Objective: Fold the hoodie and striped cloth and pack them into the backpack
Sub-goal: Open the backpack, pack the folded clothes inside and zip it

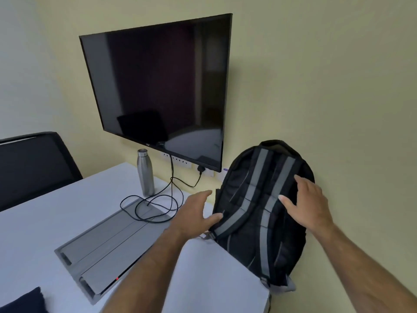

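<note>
A black fabric backpack with grey straps (pixel 261 213) leans against the wall at the worktop's (pixel 45 222) three o'clock edge. The left hand (pixel 194 213) and right hand (pixel 309 206), both with grip released, should take its sides and turn its zip forward.

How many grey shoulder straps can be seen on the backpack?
2. One grey strap is by the left hand; the other grey strap runs under the right hand.

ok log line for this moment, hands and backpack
phase: reaching for backpack | left hand: open, at strap side | right hand: open, over straps | backpack: strap side up, against wall | clothes: not packed
</note>
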The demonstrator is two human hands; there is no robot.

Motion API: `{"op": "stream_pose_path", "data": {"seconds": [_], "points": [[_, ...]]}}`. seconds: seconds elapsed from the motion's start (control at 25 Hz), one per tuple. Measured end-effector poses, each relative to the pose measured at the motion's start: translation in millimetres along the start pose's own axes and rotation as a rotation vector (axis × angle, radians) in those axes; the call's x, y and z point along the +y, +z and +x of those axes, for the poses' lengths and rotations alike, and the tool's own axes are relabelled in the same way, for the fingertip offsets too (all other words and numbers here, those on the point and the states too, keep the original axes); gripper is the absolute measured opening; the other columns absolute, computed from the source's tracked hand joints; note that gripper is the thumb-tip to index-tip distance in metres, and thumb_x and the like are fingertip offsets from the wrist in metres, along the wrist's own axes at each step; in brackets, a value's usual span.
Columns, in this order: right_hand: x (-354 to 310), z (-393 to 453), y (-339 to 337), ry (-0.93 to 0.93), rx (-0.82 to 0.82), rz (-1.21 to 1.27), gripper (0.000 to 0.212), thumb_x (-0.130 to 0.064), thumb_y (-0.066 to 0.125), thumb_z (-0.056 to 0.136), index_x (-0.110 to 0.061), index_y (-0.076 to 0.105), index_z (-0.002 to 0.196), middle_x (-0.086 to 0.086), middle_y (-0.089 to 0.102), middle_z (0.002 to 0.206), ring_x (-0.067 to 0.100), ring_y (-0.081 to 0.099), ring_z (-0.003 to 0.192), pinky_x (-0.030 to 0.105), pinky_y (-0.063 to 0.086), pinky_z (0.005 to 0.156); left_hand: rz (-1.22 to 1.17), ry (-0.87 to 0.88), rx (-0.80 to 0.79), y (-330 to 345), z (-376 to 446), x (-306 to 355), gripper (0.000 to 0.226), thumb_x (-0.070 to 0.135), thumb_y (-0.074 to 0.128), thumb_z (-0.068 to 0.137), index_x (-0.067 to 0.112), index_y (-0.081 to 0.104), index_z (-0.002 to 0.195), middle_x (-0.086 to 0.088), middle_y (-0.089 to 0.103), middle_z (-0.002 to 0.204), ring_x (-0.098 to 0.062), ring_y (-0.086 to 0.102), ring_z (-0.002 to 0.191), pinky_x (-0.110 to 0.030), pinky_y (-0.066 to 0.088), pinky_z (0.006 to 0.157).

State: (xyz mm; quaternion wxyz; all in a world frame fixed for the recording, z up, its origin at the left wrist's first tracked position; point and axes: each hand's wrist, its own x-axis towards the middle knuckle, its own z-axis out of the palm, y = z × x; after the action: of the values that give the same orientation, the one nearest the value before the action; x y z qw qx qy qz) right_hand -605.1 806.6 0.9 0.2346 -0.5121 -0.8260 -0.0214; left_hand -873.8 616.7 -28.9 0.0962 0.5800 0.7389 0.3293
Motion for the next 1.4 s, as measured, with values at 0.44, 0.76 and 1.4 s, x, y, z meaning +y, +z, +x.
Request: {"op": "stream_pose_path", "data": {"seconds": [0.44, 0.76, 1.4], "points": [[56.1, 111.3, 9.1, 0.179, -0.108, 0.326, 0.117, -0.072, 0.077, 0.058, -0.018, 0.026, 0.149, 0.006, 0.04, 0.149, 0.03, 0.041, 0.134, 0.051, 0.042, 0.106, 0.026, 0.07, 0.0, 33.4, 194.7, 90.5, 0.079, 0.057, 0.079, 0.069, 0.028, 0.047, 0.135, 0.006, 0.056, 0.13, -0.017, 0.052, 0.121, -0.043, 0.048, 0.104], [63.9, 121.9, 35.9, 0.243, -0.061, 0.578, 0.092, -0.046, 0.096, 0.045, -0.023, 0.043, 0.117, -0.003, 0.052, 0.116, 0.017, 0.056, 0.1, 0.033, 0.051, 0.081, -0.079, -0.049, -0.025, 68.7, 251.4, 82.1, 0.107, 0.051, 0.094, 0.046, 0.028, 0.038, 0.134, 0.005, 0.052, 0.133, -0.02, 0.05, 0.123, -0.048, 0.048, 0.104], [27.4, 37.7, 31.6, 0.124, 0.109, 0.733, 0.055, -0.014, 0.097, 0.05, -0.022, 0.062, 0.092, -0.004, 0.067, 0.091, 0.016, 0.064, 0.086, 0.032, 0.053, 0.076, 0.176, 0.024, 0.154, 30.8, 147.2, 51.9, 0.084, 0.076, 0.083, 0.041, 0.032, 0.063, 0.109, 0.012, 0.056, 0.099, -0.02, 0.051, 0.104, -0.042, 0.039, 0.091]]}}
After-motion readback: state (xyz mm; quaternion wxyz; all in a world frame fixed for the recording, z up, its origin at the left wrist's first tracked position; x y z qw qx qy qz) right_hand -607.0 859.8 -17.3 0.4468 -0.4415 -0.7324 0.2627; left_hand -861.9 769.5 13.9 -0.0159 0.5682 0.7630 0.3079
